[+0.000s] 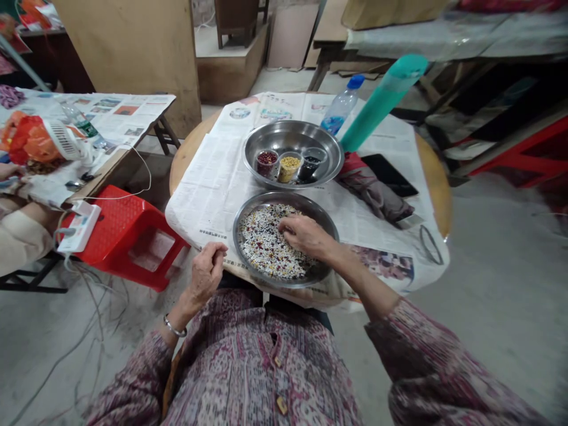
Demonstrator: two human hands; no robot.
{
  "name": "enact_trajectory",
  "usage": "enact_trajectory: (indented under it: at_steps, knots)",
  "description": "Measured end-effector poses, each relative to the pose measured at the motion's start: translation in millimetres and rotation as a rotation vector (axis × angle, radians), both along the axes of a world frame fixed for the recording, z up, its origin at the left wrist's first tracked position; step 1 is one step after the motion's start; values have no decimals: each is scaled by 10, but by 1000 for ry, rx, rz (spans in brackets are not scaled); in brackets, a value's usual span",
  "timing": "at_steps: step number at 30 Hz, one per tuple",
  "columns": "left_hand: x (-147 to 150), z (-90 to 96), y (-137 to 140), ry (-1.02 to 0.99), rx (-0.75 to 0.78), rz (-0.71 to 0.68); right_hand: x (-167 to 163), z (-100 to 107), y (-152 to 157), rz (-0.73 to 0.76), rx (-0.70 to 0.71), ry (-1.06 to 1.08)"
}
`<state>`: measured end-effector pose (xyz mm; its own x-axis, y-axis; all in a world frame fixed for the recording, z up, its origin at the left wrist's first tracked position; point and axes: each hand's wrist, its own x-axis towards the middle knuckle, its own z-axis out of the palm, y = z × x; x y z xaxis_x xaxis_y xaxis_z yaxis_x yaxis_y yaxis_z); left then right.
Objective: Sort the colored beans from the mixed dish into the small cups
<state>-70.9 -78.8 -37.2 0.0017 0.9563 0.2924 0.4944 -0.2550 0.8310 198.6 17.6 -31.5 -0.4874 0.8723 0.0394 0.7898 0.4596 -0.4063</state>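
Note:
My right hand is over a round metal tray, its fingertips pinched down among small white pieces mixed with red, yellow and dark ones, like grains or beads. Whatever those fingertips hold is too small to make out. Left of the tray, by the table's near edge, my left hand is closed with its fingers curled in; what is inside is hidden. Behind the tray stands a deeper metal basin with three clear cups, holding red pieces, yellow pieces and black pieces.
Newspaper covers the round table. A plastic bottle, a green tube-like object, a folded umbrella-like bundle and a dark tablet-like slab lie behind and right. A red stool with a power strip stands left, near another person's leg.

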Motion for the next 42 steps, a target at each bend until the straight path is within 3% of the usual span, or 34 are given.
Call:
enact_trajectory:
  at_steps: [2,4,7,12,17,20,23,27,32,38,42]
  knots:
    - [103,88,86,18,20,-74,115,59,-130,43,-66,112]
    - [223,180,203,103,32,-193,216,108,-268,15,-38,167]
    - [413,268,369,341,-16,-359,333,108,-467,-69,86,80]
    - [720,211,470,574,-113,-415,260,-100,-681,-73,154,-61]
    - [912,46,606,417,-215,-464,-14,-222,-543,-142,68,89]
    - [960,-4,815,230,-164,-435,-94,-169,-328,-252,17,133]
    - [986,21,1039,149,-90,-433,-89,-103,-149,-345,64,155]
    - [993,123,1211,201,-54,-421,27,-82,-137,-361,189,183]
    - [1009,161,1232,390,-124,-457,200,-179,-453,-344,256,217]
    - [1287,3,1216,481,-52,-611,167,-254,-662,-520,334,396]
    - [1431,-19,1143,598,33,-819,132,-266,-642,-594,423,524]
